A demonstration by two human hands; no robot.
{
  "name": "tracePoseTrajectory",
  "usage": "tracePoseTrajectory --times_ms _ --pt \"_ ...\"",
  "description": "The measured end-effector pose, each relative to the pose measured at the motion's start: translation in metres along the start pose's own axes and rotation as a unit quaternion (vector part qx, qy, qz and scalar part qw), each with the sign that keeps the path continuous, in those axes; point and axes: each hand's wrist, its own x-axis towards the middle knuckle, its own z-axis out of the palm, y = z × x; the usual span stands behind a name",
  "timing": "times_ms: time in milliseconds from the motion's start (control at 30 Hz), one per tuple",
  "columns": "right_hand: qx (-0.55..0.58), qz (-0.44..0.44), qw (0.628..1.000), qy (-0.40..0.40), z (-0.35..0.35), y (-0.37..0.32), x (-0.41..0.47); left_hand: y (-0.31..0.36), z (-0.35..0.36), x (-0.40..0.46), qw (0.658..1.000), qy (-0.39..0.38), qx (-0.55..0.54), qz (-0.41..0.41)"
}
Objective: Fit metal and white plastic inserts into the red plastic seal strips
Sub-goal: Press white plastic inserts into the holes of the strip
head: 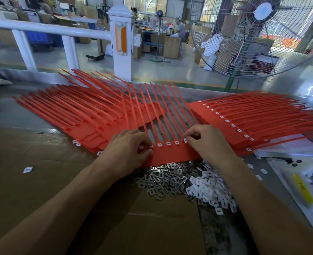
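Note:
A band of joined red seal strips [172,152] lies in front of me, its tails fanning away. Several of its sockets show white inserts [168,143]. My left hand [128,150] grips the band's left end, its fingertips curled onto a socket there. My right hand [205,142] pinches a white insert [186,139] at the rightmost socket. Just below the band lie a heap of metal inserts [163,179] and a heap of white plastic inserts [209,190].
A stack of red strips with empty sockets [89,122] lies on the left, a stack with white inserts fitted [244,122] on the right. Brown cardboard [41,181] covers the table. Plastic bags [299,181] lie at right. A large fan [262,34] stands behind.

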Motion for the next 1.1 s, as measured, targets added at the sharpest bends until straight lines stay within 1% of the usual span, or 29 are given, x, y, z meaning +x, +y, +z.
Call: tracePoseTrajectory --times_ms 100,833,1100 --pt "-0.003 0.002 1.000 -0.006 0.0003 -0.0008 0.0002 0.0002 0.0003 -0.0001 1.000 0.002 -0.001 0.000" --pt "0.081 0.045 0.995 -0.022 -0.0008 -0.0005 -0.0028 -0.0002 -0.0001 -0.0016 1.000 -0.001 0.002 0.001" --pt "0.055 0.051 0.997 -0.029 0.0011 -0.0040 -0.0024 -0.0008 0.0001 -0.0022 1.000 -0.001 0.000 0.002"
